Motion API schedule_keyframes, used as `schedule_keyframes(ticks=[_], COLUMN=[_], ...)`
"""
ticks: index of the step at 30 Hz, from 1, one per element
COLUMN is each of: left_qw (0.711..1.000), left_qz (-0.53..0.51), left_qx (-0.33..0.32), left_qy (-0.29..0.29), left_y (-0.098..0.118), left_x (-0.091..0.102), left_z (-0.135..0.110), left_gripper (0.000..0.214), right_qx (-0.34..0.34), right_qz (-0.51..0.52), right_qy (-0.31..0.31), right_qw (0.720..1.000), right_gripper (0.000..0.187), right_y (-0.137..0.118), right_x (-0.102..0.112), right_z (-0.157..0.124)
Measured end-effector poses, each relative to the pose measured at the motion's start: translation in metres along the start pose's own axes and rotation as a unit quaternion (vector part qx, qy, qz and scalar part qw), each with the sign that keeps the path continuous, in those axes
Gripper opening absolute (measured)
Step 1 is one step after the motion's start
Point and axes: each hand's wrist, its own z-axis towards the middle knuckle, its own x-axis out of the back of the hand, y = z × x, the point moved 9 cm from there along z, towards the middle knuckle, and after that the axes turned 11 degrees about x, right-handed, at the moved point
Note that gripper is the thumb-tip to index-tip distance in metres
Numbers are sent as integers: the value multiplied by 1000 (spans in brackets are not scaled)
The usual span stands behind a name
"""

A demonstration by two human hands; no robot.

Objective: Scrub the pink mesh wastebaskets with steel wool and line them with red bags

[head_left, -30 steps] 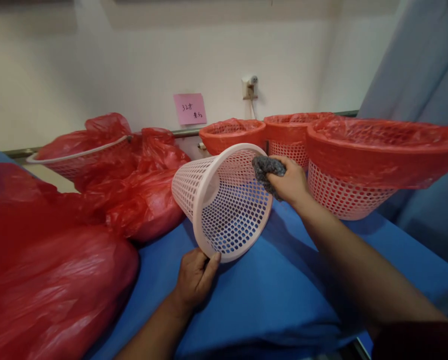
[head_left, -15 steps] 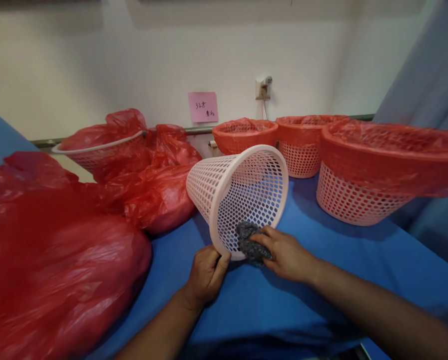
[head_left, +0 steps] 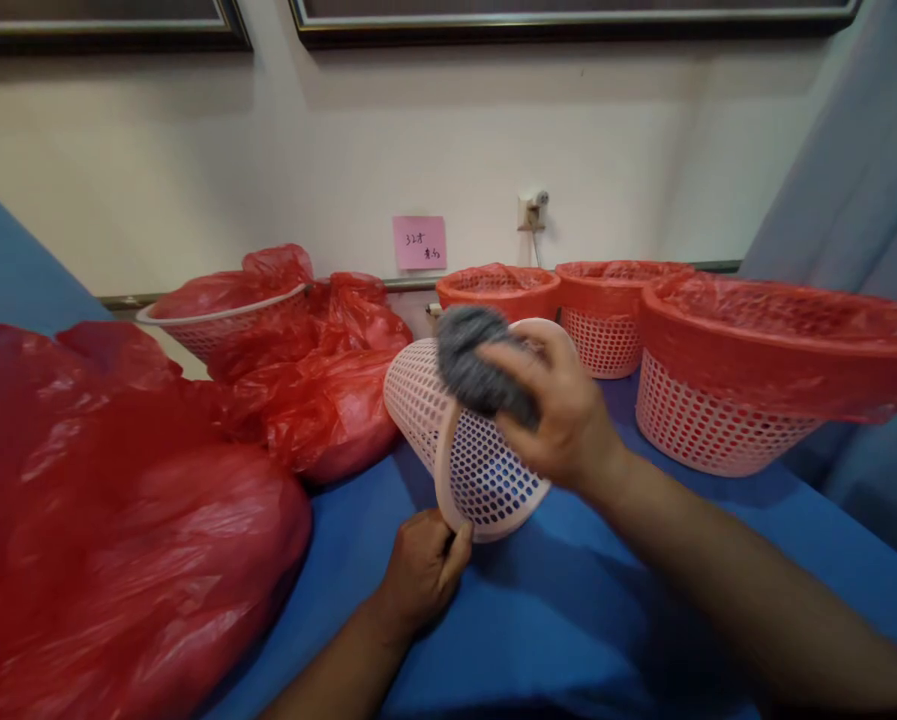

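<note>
A pale pink perforated plastic basket (head_left: 418,395) lies on its side on the blue-covered table (head_left: 508,620), its mouth turned toward me. My left hand (head_left: 427,568) grips the lower left of its rim between thumb and fingers. In my right hand (head_left: 560,405) is a crumpled dark grey cloth (head_left: 474,355), slightly blurred, held in front of the upper part of the mouth. The hand and cloth cover part of the rim, and I cannot tell whether the cloth touches it.
Red plastic bags (head_left: 140,520) bulge at left, with a white-rimmed basket (head_left: 223,312) behind them. At right stand baskets lined with red bags, the nearest a large one (head_left: 718,420). A pink note (head_left: 419,243) and a socket (head_left: 532,212) are on the wall.
My right hand has lifted the cloth from the lower rim to the upper part of the basket's mouth. My left hand keeps its hold. The view has tilted up, showing picture frames.
</note>
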Motion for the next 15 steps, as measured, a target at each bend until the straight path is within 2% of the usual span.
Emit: schedule_keyframes(ticks=[2, 3, 5, 6, 7, 9, 12, 15], left_qw=[999, 999, 999, 999, 999, 998, 999, 998], left_qz=[15, 21, 21, 18, 15, 10, 4, -11], left_qx=[-15, -18, -11, -8, -7, -6, -3, 9], left_qy=[-26, -35, -41, -45, -49, -54, -54, -55], left_y=[6, 7, 7, 7, 7, 8, 8, 5], left_x=[-2, -3, -2, -3, -4, -7, -11, -14], left_z=[0, 0, 1, 1, 1, 1, 2, 3], left_gripper=[38, 38, 37, 36, 35, 36, 37, 35], right_qx=[-138, -228, -421, -458, -476, -489, -477, -440], right_qz=[-63, -73, -51, -41, -31, 8, 81, 139], right_qy=[49, 54, 28, 11, -4, -46, -111, -149], right_qw=[987, 969, 905, 888, 879, 871, 868, 875], right_gripper=[53, 53, 52, 48, 44, 33, 25, 32], right_y=[68, 103, 159, 171, 176, 168, 128, 75], right_x=[22, 27, 24, 19, 13, -5, -38, -62], right_z=[-10, -26, -79, -103, -125, -166, -206, -216])
